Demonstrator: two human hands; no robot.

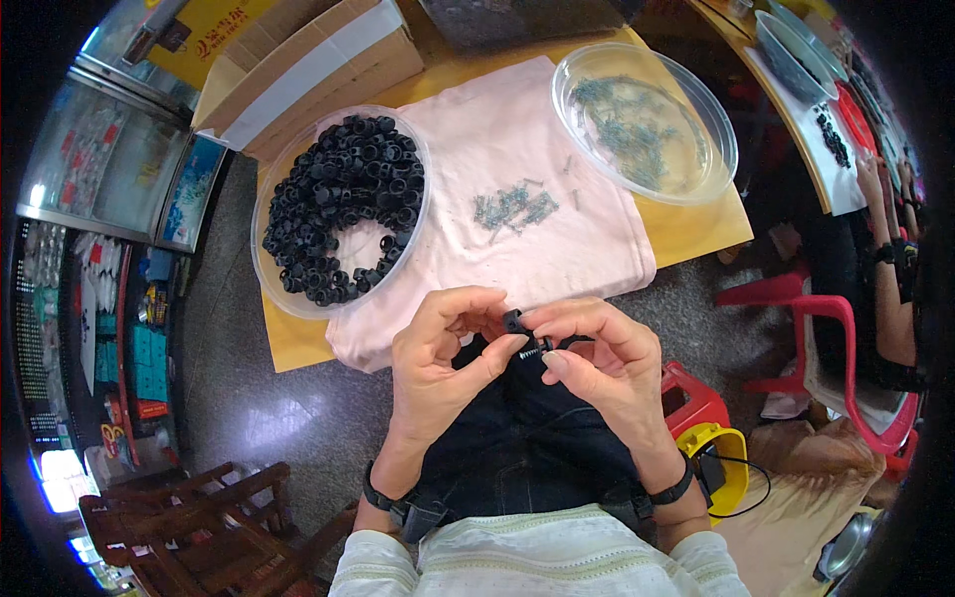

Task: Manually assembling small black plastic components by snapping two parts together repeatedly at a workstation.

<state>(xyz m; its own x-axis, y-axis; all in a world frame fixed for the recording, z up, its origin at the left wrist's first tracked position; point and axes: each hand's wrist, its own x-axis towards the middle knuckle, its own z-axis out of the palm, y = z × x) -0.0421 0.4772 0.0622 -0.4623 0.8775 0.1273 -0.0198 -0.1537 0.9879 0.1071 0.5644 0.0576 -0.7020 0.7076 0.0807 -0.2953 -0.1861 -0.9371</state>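
Over my lap, just in front of the table edge, my two hands meet at a small black plastic part (513, 320). My left hand (446, 343) pinches it between thumb and fingers. From the other side, my right hand (605, 350) closes its thumb and fingertips on the same dark part. A short ridged metal piece (529, 353), like a screw or spring, shows below the part between my thumbs; its exact kind is too small to tell. Beyond my hands, a small pile of thin metal screws or pins (515, 207) lies on a pale pink cloth (453, 149).
At the left, a clear round tub (261, 224) holds many black ring-shaped parts. A clear basin (731, 149) with small metal pieces stands back right. Behind is a cardboard box (328, 70). Red stool (686, 398) and pink chair (846, 348) stand right, near another person's arm (885, 259).
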